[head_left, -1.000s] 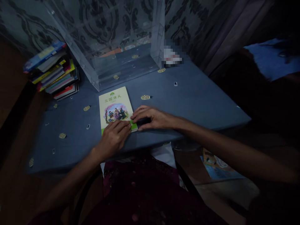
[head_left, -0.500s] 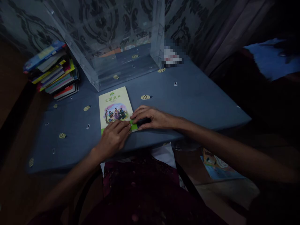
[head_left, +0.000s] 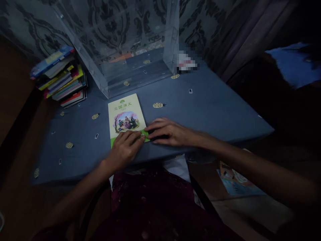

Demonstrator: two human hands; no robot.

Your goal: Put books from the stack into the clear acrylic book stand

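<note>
A thin book (head_left: 125, 113) with a pale cover, green bottom band and a picture of figures lies flat on the blue table (head_left: 205, 107). My left hand (head_left: 125, 149) rests on the book's near edge, fingers laid flat on the green band. My right hand (head_left: 167, 131) lies beside the book's near right corner, fingers stretched toward it and over a dark shadowed patch; what is under them cannot be made out. The fingertips of both hands almost meet at that corner.
A stack of several colourful books (head_left: 62, 80) sits at the table's back left. A clear plastic box (head_left: 120, 40) stands behind the book against a patterned curtain. Another book (head_left: 235, 180) lies on the floor at the right. My dark lap is below the table edge.
The view has shifted slightly, so everything sits a little lower and to the right. Both hands stay at the book's near edge; the right hand's fingers look a bit flatter.
</note>
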